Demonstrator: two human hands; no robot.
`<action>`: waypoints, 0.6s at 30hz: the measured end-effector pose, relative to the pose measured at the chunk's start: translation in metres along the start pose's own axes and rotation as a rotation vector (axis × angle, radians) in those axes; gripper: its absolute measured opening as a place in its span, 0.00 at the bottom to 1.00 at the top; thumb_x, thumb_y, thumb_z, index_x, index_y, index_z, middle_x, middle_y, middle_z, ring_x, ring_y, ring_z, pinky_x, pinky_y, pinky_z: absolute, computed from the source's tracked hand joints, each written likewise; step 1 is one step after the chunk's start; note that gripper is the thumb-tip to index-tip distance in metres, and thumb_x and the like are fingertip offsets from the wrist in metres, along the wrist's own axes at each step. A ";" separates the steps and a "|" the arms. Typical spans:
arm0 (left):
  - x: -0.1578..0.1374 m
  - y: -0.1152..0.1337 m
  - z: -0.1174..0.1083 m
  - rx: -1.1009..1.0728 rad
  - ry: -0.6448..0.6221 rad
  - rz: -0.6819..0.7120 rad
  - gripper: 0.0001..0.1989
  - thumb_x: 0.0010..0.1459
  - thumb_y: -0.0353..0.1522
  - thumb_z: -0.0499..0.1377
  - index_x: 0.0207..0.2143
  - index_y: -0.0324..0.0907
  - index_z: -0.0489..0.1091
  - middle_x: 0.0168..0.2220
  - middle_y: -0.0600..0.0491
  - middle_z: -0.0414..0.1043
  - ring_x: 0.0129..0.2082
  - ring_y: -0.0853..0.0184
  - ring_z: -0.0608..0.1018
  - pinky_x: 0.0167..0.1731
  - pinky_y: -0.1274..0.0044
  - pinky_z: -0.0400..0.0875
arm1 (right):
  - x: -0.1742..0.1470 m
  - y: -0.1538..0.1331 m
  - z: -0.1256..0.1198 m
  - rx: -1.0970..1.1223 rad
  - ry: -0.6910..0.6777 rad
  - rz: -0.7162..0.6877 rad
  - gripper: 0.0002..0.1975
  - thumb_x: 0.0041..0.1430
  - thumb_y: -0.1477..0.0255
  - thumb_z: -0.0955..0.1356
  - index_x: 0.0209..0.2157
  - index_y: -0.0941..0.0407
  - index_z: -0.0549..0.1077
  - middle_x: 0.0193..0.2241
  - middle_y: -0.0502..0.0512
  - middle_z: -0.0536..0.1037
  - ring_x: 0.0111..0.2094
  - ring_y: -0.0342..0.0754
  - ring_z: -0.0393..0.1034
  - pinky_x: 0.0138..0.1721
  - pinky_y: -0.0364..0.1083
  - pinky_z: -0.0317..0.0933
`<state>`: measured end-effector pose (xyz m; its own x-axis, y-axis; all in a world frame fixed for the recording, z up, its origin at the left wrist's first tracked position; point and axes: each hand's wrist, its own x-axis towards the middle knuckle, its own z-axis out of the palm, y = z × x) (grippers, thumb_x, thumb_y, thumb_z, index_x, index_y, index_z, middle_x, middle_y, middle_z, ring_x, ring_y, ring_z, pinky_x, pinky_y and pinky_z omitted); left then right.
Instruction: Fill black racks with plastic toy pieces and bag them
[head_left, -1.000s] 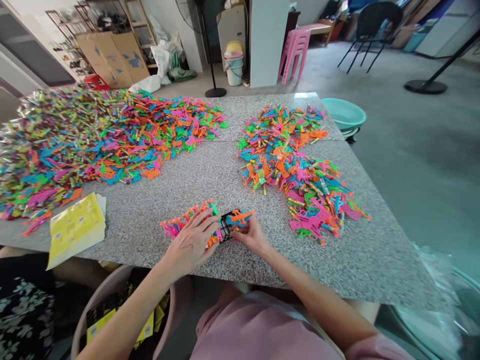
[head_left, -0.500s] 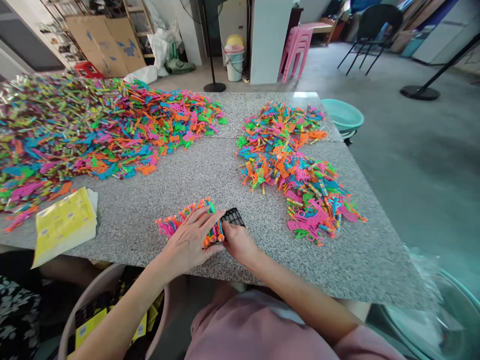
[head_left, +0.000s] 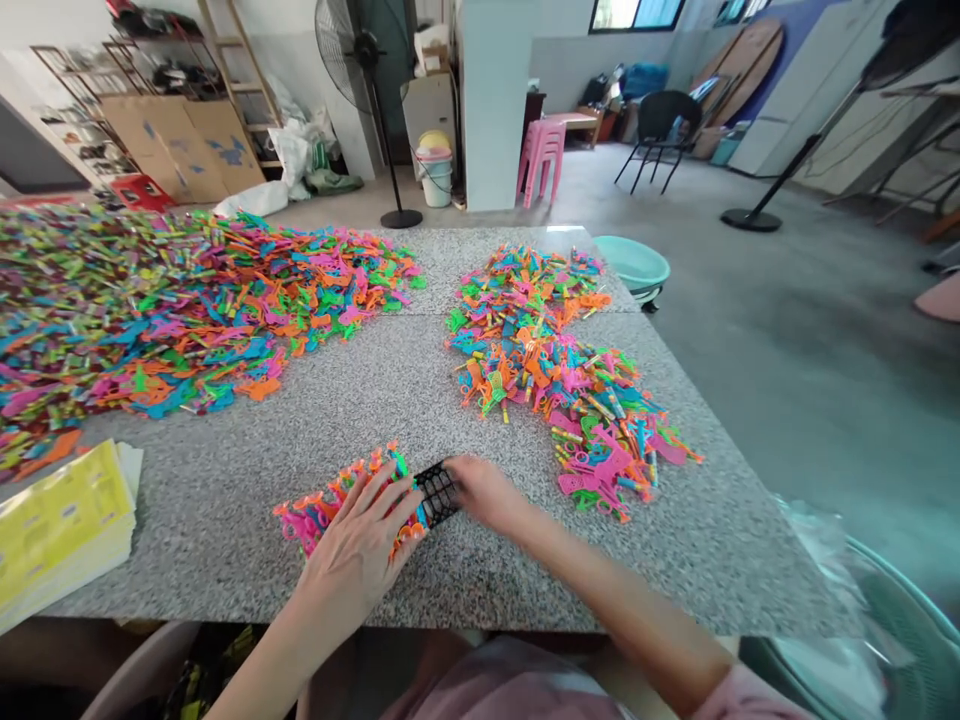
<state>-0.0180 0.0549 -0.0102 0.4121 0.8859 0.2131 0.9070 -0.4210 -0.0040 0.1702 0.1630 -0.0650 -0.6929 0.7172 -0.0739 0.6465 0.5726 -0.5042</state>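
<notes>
My left hand (head_left: 367, 530) lies spread over a bunch of small plastic toys (head_left: 304, 525) in pink, orange, green and blue, set close together in rows. Under the toys and out to their right runs a black plastic grid (head_left: 437, 492), its right part bare. At that bare end my right hand (head_left: 484, 490) is closed, fingers curled at the grid's edge; the fingertips are partly hidden. Farther right is a loose heap of the same bright plastic pieces (head_left: 600, 450), apart from both hands.
A large mixed pile of plastic pieces (head_left: 225, 310) covers the left and back of the speckled stone table (head_left: 360, 390). A stack of yellow printed sheets (head_left: 67, 520) lies at front left. A turquoise basin (head_left: 634, 260) stands beyond the right edge.
My right hand has shifted from beside the toys to the grid's outer end, so more bare grid shows. My left hand stays over the toys. The camera view has tilted up.
</notes>
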 end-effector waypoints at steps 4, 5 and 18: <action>0.001 0.001 -0.001 -0.012 0.016 -0.003 0.15 0.65 0.37 0.51 0.50 0.43 0.69 0.52 0.49 0.72 0.60 0.53 0.66 0.57 0.58 0.66 | 0.041 0.060 -0.039 -0.411 0.264 0.201 0.32 0.56 0.87 0.60 0.62 0.60 0.59 0.60 0.71 0.61 0.56 0.59 0.63 0.49 0.54 0.65; 0.001 0.001 -0.001 -0.026 0.010 -0.011 0.15 0.65 0.37 0.51 0.50 0.43 0.69 0.52 0.49 0.72 0.60 0.53 0.66 0.57 0.58 0.66 | 0.050 0.070 -0.044 -0.474 0.266 0.209 0.31 0.56 0.87 0.59 0.62 0.62 0.58 0.60 0.73 0.62 0.55 0.60 0.63 0.48 0.55 0.65; -0.008 -0.009 -0.010 -0.152 -0.116 -0.031 0.15 0.66 0.38 0.52 0.51 0.44 0.69 0.56 0.49 0.70 0.64 0.55 0.60 0.63 0.57 0.57 | 0.011 0.071 -0.013 0.670 0.153 0.108 0.12 0.66 0.65 0.58 0.35 0.57 0.66 0.24 0.50 0.72 0.24 0.43 0.67 0.25 0.42 0.61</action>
<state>-0.0298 0.0499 -0.0021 0.3992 0.9117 0.0971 0.8996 -0.4099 0.1507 0.2130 0.2169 -0.0904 -0.5512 0.8325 -0.0559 0.3388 0.1621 -0.9268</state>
